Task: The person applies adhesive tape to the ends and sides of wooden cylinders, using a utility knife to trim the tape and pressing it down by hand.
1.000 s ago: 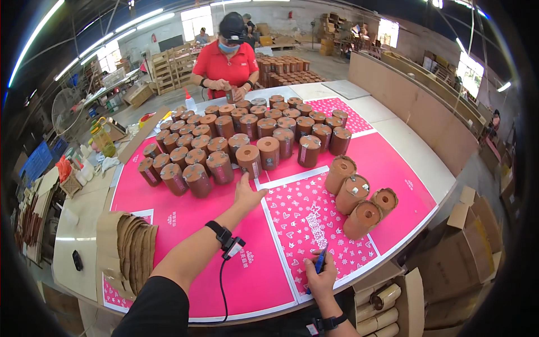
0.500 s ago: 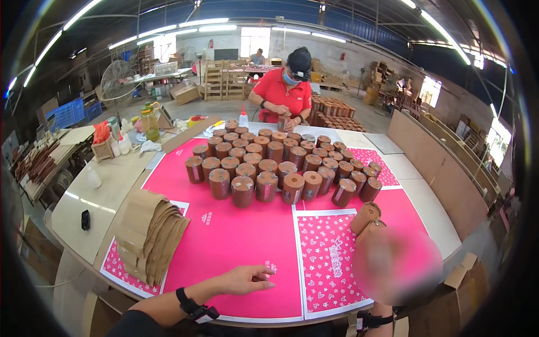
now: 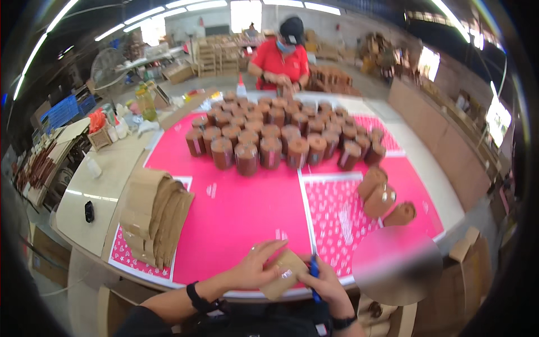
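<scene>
While the left hand (image 3: 255, 265) curls over a brown cardboard tube (image 3: 283, 274) at the near edge of the pink sheet (image 3: 236, 208), the right hand (image 3: 325, 283) meets it from the other side, fingers wrapped round a blue tool (image 3: 314, 268) — a pen or a knife, it's too small to tell. The left fingers are spread and half closed, pressing down on the tube rather than gripping it. It lies on its side between both hands, right at the table (image 3: 95, 185) edge. To do this well, I'd say pin it firmly so it can't roll, and keep the tool tip clear of the left fingertips — they sit just beside it. The stack of flat brown sleeves (image 3: 154, 216) waits to the left.
</scene>
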`<state>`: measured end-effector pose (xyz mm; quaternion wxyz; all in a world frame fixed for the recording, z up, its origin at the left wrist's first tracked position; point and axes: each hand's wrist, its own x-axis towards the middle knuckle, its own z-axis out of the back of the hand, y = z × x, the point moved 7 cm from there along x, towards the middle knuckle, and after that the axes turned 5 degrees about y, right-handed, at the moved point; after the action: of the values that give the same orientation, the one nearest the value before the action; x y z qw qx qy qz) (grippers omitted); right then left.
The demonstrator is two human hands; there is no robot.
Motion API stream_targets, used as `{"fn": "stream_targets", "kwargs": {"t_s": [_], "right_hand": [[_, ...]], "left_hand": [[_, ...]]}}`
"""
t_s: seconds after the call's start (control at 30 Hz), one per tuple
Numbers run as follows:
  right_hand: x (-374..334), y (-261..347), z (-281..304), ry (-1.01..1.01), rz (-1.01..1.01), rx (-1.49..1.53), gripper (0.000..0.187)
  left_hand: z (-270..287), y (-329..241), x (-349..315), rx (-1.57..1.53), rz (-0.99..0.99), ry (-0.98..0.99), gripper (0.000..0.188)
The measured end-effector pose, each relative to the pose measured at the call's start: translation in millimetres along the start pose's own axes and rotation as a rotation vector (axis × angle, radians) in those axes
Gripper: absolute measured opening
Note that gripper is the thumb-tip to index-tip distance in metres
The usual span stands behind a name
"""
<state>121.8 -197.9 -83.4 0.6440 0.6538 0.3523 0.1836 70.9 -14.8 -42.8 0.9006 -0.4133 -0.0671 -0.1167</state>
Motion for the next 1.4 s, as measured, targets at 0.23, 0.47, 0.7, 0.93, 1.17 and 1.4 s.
{"fn": "stream_targets", "kwargs": {"t_s": [0.23, 0.47, 0.7, 0.93, 1.17, 1.4], "right_hand": [[5, -26, 1, -0.301, 0.07, -0.186, 0.051], [-37, -12, -3, -0.268, 0.097, -0.43, 0.053], [-56, -6, -5, -0.343, 0.115, -0.297, 0.048], [-59, -5, -7, -0.323, 0.172, -0.379, 0.049], [-67, 1, -2, -0.356, 0.13, -0.501, 0.045], [-78, 21, 8, -0.442, 0.15, -0.672, 0.037]], "left_hand": [[-9, 71, -26, -0.409, 0.395, -0.084, 0.045], [-8, 23, 5, 0.006, 0.096, 0.012, 0.034], [-25, 45, 2, -0.522, 0.415, 0.126, 0.032], [-25, 44, -11, -0.641, 0.333, 0.2, 0.034], [-31, 2, 26, -0.132, 0.124, 0.086, 0.018], [-46, -16, 28, -0.196, 0.055, -0.106, 0.006]]}}
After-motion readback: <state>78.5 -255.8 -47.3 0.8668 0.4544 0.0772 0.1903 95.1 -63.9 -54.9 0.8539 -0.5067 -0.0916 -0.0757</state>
